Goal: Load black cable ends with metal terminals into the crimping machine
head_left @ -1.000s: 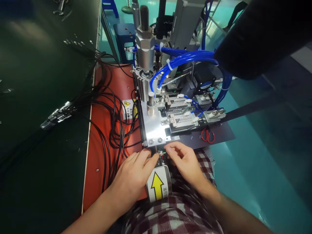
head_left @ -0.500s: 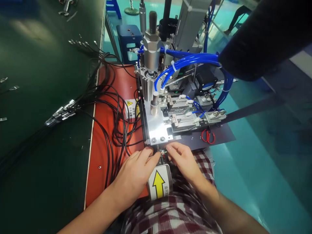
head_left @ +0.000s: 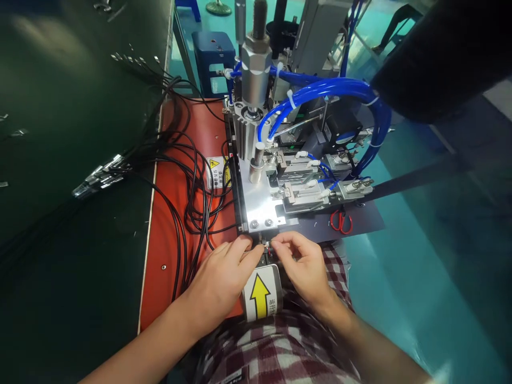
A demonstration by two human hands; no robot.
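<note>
My left hand (head_left: 226, 272) lies at the near end of the machine (head_left: 258, 200), its fingers closed at a small metal-ended piece (head_left: 267, 245). From the other side, my right hand (head_left: 304, 261) has thumb and forefinger pinched together beside the same piece. What either hand grips is too small to make out. A white label with a yellow arrow (head_left: 261, 296) sits just below the fingertips. Black cables (head_left: 200, 197) run loosely over the red surface (head_left: 168, 213) to the left of the machine.
A bundle of metal connectors (head_left: 104, 175) lies on the dark green table (head_left: 72, 256). Red-handled scissors (head_left: 341, 222) rest right of the machine. Blue air tubes (head_left: 336, 87) arch over it. A black cylinder (head_left: 436, 64) juts in at upper right. A blue stool (head_left: 214, 48) stands behind.
The view has shifted slightly. My right fingertips have come a little nearer to my left hand, and the gap between them at the small piece is narrower.
</note>
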